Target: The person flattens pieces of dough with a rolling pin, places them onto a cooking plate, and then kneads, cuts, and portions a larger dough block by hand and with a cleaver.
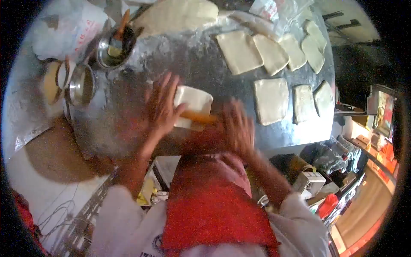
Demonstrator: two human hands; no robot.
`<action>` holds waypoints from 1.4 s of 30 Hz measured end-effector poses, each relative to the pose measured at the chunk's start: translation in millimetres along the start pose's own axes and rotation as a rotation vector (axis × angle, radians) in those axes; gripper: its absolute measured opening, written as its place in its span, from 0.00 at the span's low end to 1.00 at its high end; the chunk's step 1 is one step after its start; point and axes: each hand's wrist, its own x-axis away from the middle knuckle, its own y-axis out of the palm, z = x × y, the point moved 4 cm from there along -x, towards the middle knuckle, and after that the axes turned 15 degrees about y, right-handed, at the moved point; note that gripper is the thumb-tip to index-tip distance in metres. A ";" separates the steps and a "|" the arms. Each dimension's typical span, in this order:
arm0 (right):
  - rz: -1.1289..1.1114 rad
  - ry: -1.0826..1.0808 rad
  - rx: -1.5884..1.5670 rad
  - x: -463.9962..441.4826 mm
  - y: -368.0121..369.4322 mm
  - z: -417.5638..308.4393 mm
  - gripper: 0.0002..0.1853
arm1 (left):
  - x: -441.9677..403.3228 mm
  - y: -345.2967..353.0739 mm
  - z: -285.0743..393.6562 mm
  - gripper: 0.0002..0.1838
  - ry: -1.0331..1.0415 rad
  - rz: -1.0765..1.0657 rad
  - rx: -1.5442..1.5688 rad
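A wooden rolling pin (199, 117) lies across a pale piece of dough (193, 99) on the metal table. My left hand (164, 105) is at the pin's left end, beside the dough, its fingers stretched forward. At the right end my right hand (236, 127) rests with fingers extended, somewhat blurred. Both palms face down, and the pin's ends are hidden beneath them.
Several flat dough pieces (271, 101) lie on the right of the metal table (188, 58). A larger dough mass (177, 16) is at the back. At left are a metal bowl with a brush (115, 47), a round metal container (81, 85) and a plastic bag (70, 28).
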 end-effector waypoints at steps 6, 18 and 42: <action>0.257 0.124 -0.231 -109.3 -27.9 11.6 0.42 | -105.0 16.1 -32.7 0.43 0.106 0.027 -0.199; 0.225 0.090 -0.086 -97.5 -35.2 20.2 0.40 | -107.7 35.0 -28.1 0.42 0.217 0.045 -0.033; 0.502 -0.127 -0.429 -9.6 -179.9 -25.7 0.37 | 82.0 -0.2 57.2 0.29 0.257 -0.210 0.039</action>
